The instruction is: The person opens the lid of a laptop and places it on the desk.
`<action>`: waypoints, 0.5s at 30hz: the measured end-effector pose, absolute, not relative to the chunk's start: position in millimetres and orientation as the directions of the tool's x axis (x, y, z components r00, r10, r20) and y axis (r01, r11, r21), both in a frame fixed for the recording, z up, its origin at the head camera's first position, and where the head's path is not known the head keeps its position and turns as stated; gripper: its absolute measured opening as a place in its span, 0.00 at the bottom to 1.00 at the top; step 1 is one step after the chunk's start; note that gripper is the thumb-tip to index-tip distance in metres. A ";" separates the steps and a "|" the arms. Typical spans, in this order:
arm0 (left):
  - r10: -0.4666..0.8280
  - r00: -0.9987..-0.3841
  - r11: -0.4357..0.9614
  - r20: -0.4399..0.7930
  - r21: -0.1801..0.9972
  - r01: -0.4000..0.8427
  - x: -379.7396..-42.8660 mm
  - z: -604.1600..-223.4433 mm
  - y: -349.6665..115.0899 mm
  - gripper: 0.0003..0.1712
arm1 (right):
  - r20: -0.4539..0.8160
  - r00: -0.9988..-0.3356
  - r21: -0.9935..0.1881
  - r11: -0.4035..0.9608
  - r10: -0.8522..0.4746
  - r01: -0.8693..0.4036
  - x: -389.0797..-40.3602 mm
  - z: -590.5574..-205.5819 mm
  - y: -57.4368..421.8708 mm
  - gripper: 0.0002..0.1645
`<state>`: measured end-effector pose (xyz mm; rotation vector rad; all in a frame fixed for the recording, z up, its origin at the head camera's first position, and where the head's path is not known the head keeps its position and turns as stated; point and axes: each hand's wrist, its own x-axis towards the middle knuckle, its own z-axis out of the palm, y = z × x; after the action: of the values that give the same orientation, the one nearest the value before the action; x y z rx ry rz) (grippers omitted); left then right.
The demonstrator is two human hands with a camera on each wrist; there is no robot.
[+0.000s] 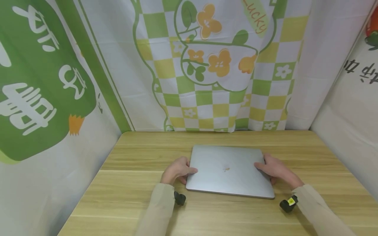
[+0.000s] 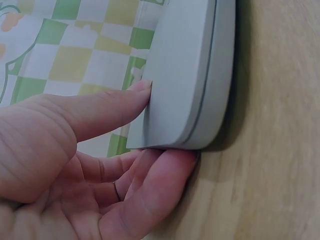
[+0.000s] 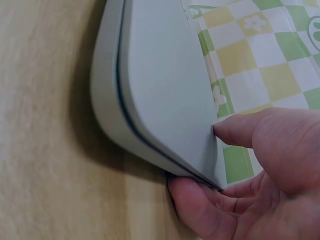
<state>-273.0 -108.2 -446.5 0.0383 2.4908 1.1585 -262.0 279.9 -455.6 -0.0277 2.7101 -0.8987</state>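
A closed silver laptop [image 1: 218, 180] with a logo on its lid lies flat over the wooden table, slightly turned. My left hand [image 1: 178, 169] grips its left edge, thumb on the lid and fingers at the side and underside. On the opposite edge my right hand [image 1: 273, 167] holds it the same way. The left wrist view shows the laptop's rounded corner [image 2: 175, 100] between thumb and curled fingers. In the right wrist view the thumb presses the lid [image 3: 170, 85] while the fingertips sit at the lower edge. Fingertips beneath the laptop are partly hidden.
The wooden table [image 1: 133, 193] reaches back to a hanging curtain [image 1: 200, 108] with green and yellow checks. Printed cloth walls stand at left [image 1: 97, 144] and right [image 1: 348, 108]. Small black wrist cameras [image 1: 179, 198] sit at both beige sleeves [image 1: 157, 209].
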 end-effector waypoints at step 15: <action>0.180 -0.929 0.668 -0.323 0.733 -0.126 -268.9 -447.8 -120.7 0.17 | -0.264 -0.958 -0.606 0.792 -0.116 0.071 -264.8 -455.6 269.3 0.39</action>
<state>-268.9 -120.7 -447.8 0.0425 2.5149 1.1456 -264.8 269.3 -455.6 -0.0342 2.6950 -0.9282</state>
